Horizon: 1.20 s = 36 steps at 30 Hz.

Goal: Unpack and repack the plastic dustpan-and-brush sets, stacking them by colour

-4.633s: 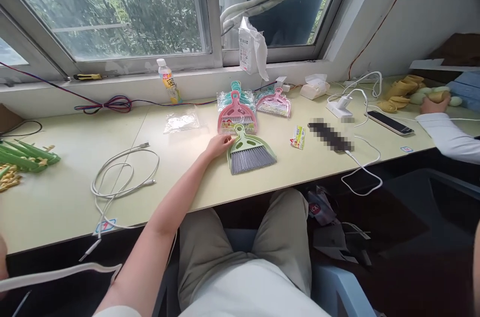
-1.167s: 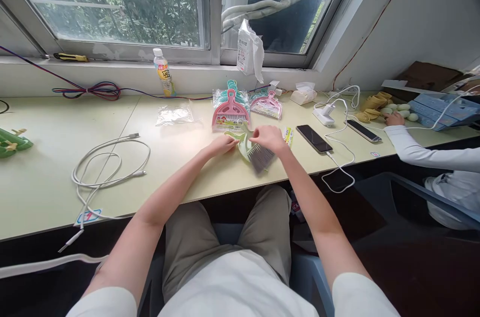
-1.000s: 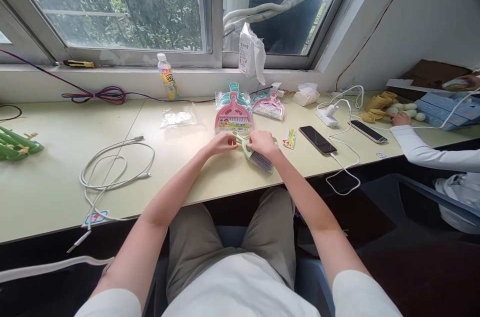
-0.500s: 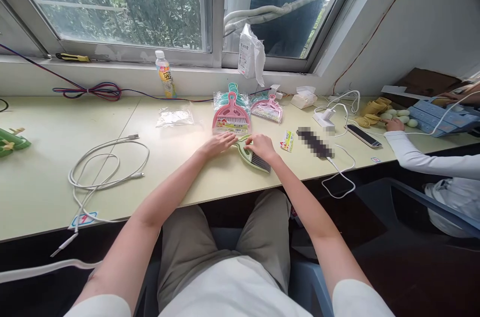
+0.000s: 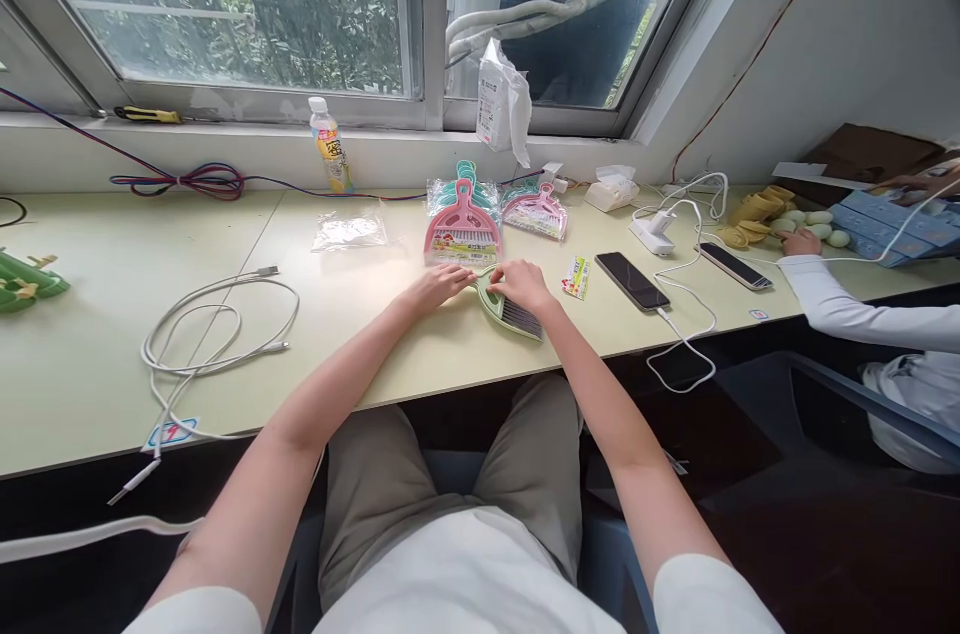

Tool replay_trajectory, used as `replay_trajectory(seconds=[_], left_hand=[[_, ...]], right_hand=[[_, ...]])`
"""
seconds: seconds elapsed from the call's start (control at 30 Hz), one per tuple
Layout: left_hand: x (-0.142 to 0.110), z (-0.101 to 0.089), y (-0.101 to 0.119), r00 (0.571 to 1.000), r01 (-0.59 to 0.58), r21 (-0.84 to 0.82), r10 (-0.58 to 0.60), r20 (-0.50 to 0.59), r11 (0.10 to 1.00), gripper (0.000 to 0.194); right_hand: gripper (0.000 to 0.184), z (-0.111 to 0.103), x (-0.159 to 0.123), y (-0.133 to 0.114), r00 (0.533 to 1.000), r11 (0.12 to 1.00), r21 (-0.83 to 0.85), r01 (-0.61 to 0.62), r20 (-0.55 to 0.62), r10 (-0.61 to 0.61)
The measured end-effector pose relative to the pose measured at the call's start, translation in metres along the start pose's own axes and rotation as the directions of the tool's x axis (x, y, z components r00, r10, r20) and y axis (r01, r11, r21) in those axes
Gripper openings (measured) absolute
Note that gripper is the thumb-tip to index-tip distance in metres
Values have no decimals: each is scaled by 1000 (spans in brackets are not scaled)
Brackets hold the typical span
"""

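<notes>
Toward the desk's front edge, green dustpan with gray-bristled brush. Left hand: fingers straight, together, at handle end; grip unclear. Right hand: fingers bent over brush, can't tell if pinching. Pink dustpan just behind.

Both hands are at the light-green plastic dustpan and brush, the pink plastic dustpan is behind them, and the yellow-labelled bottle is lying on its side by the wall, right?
Not quite: in the head view the yellow-labelled bottle stands upright by the wall. Left hand and right hand are at the light-green plastic dustpan and brush, with the pink plastic dustpan behind.
</notes>
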<state>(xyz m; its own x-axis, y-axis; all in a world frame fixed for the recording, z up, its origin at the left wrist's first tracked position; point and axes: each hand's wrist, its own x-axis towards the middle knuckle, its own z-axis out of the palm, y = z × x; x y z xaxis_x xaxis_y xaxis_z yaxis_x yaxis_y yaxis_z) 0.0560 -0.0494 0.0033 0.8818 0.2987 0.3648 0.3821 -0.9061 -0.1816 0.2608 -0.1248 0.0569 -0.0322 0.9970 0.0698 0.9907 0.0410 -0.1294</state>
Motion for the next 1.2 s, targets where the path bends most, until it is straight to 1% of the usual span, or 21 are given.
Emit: replay_trajectory(seconds=[0.27,0.4,0.53,0.77,0.93,1.03,1.1,1.17,1.2], left_hand=[[0,0,1,997,-41,48,44,-61,998,37],[0,3,1,995,-48,59,53,-85,997,41],[0,4,0,994,-58,58,63,-87,997,41],[-1,4,3,1000,2,24,-2,-2,1000,39],[0,1,5,998,54,19,-55,39,998,39],[7,-10,10,993,107,5,-107,50,994,39],[12,-28,22,992,127,-22,-126,29,992,39],[14,-53,47,993,117,-117,-116,17,986,44],[14,-66,65,991,132,-217,-129,26,967,43]], right_hand=[[17,-2,4,-1,998,998,-21,53,36,-52],[14,-1,4,-5,998,995,-73,63,17,-62],[12,1,5,-5,997,995,-60,77,16,-77],[12,5,8,0,997,997,-38,69,31,-68],[11,14,8,4,998,997,25,68,-6,-67],[16,28,5,5,996,990,131,53,-84,-42],[19,39,3,5,986,977,208,44,-164,-10],[19,49,3,4,978,964,258,61,-208,-6],[18,53,3,4,976,959,276,69,-218,-7]])
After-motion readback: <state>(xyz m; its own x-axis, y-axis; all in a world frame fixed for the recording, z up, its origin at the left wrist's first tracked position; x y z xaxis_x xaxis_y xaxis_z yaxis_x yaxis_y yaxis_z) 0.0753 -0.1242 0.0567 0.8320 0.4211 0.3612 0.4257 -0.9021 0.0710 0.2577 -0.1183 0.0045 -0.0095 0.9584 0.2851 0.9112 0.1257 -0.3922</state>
